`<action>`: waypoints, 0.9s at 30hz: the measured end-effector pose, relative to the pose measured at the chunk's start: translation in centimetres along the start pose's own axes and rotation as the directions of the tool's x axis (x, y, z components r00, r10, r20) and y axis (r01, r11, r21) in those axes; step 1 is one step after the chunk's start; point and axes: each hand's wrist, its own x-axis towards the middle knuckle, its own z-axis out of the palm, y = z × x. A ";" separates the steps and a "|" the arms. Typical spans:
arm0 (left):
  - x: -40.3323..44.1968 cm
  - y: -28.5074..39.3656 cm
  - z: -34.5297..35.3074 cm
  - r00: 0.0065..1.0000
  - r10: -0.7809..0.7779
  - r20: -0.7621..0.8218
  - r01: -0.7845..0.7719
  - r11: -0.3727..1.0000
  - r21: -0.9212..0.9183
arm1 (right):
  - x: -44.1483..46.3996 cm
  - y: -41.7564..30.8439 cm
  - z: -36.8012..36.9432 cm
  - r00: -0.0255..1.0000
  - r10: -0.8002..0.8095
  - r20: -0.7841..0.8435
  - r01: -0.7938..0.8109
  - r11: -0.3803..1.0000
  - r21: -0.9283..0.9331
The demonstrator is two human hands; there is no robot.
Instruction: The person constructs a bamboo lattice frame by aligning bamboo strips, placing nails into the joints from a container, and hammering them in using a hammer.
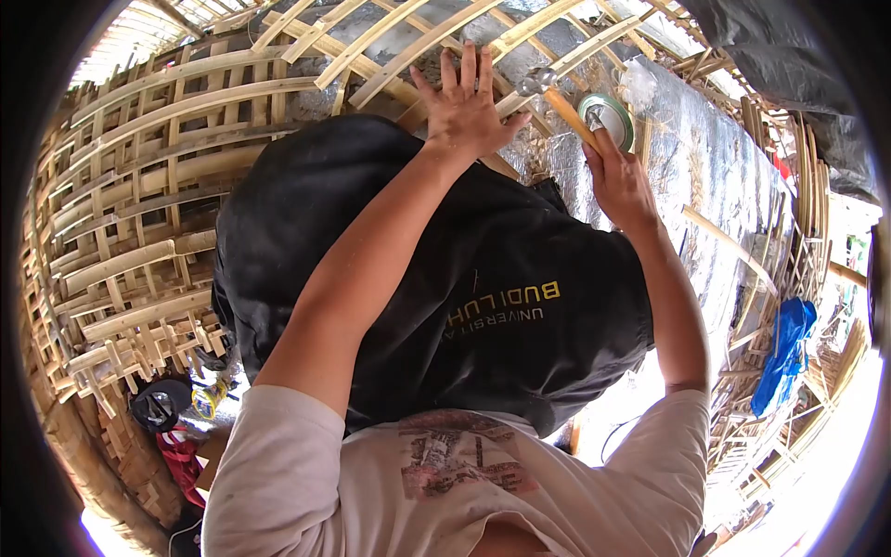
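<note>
I see the right hand (624,186) wrapped round the hammer (571,117), whose handle slants forward and left. A bamboo strip (599,46) passes under the hammer's head; I can't tell if they touch. The left hand (469,116), fingers spread wide, is left of the hammer.

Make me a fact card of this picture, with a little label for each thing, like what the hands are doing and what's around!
Left hand: spread open on the bamboo strips
Left hand point: fingers pointing away from the person
Right hand: closed around the handle of a hammer
Hammer head: over the strips, right of the left hand; touching or not, I can't tell
Beside the hammer: green-edged roll, maybe tape
Over the lap: black cloth with yellow letters
Far right: crumpled blue thing
</note>
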 end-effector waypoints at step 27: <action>-0.2 -0.2 0.6 0.997 0.021 -0.068 -0.020 1.000 0.021 | 0.6 -1.1 -3.2 0.971 -0.141 -0.193 0.165 0.979 0.116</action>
